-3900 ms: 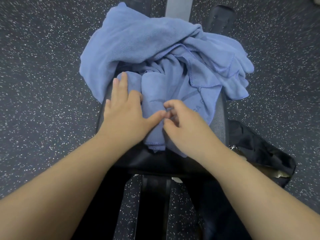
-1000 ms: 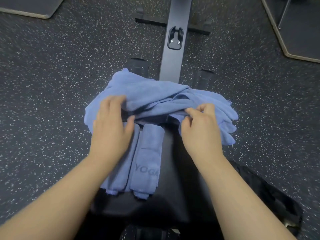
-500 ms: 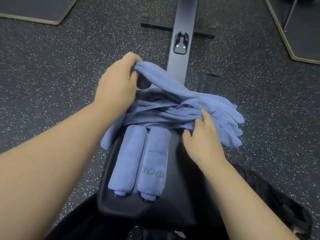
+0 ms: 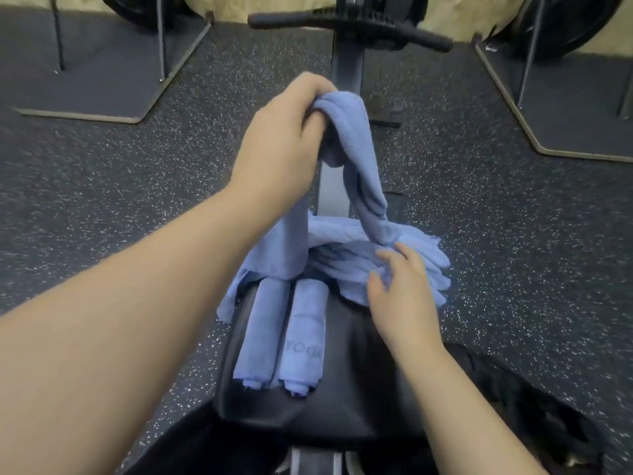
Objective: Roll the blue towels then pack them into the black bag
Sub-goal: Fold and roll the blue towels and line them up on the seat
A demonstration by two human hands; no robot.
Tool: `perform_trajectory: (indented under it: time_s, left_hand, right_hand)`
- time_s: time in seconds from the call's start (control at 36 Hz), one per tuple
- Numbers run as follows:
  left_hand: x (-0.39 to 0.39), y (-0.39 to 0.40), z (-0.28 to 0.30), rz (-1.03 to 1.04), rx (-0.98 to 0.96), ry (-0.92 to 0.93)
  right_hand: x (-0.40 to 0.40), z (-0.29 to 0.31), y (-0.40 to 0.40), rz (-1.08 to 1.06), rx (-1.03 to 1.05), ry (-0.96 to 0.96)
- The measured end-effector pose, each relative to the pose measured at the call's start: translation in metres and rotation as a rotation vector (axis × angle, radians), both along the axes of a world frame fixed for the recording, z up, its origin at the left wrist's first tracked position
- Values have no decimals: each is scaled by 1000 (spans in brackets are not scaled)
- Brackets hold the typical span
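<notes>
Towels fill the middle of the head view. 2 rolled blue towels lie side by side on the black padded table [image 4: 359, 378]. The left rolled towel [image 4: 262, 334] touches the right rolled towel [image 4: 306, 334], and the right one has grey letters near its close end. Both point away from the person.

The left hand [image 4: 281, 132] is lifted up high. Its fingers are curled tight round one end of a loose blue towel [image 4: 359, 159]. This towel hangs down from the hand in 2 parts. One part drops straight down behind the arm to the far ends of the rolled towels. The other part slopes down to the right and joins a pile of loose blue towels [image 4: 349, 255] at the far end of the table. The pile spills over the table's right edge.

The right hand [image 4: 400, 296] is low, on the right side of the pile. Its fingers are bent and spread a bit, and they rest on the blue cloth. It may be pinching a fold, but the picture is too blurry there to tell.

The black bag [image 4: 524, 399] lies on the floor to the right of the table, near the right arm. It looks soft and crumpled.

The floor [image 4: 102, 186] is dark with small white specks. A dark metal bar [image 4: 346, 73] runs away from the table to a black handle [image 4: 349, 25]. Flat dark mats [image 4: 102, 63] and thin metal legs stand at the far left and far right.
</notes>
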State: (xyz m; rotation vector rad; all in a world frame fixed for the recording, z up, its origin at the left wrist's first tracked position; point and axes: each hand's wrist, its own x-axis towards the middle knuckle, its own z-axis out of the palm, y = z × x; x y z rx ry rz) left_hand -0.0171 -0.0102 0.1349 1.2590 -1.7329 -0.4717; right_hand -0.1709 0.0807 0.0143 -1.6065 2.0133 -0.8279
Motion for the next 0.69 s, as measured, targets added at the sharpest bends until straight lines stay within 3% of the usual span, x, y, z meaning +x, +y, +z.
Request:
perform_trajectory:
  time_s: [0.25, 0.5, 0.69]
  left_hand:
    - [-18, 68, 58, -102, 89, -40]
    - [-18, 163, 124, -236, 135, -60]
    - [-12, 243, 167, -288, 85, -3]
  right_hand:
    - [21, 94, 34, 123, -161, -6]
    - [11, 178, 106, -7, -335, -154]
    - [-7, 223, 181, -56, -461, -138]
